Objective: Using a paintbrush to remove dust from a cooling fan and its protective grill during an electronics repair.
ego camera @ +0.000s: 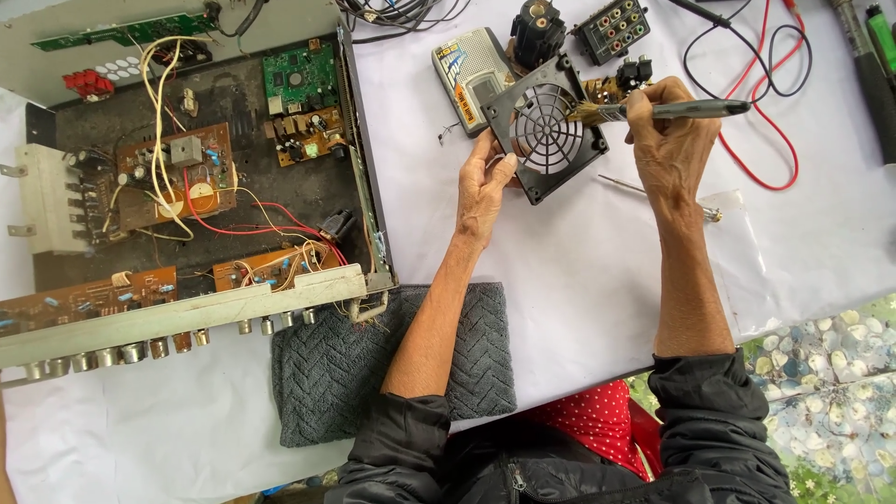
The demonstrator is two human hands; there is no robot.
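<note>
My left hand grips the lower left edge of a black square fan housing with a round spoke grille, holding it tilted above the white table cover. My right hand is closed on a grey-handled small brush, and its bristles touch the housing's upper right side. Both forearms come up from black sleeves at the bottom of the view.
An opened amplifier chassis with brown circuit boards and red and yellow wires fills the left. A grey towel lies at the front. A small silver radio, black connector blocks, red and black leads and a thin metal tool lie behind.
</note>
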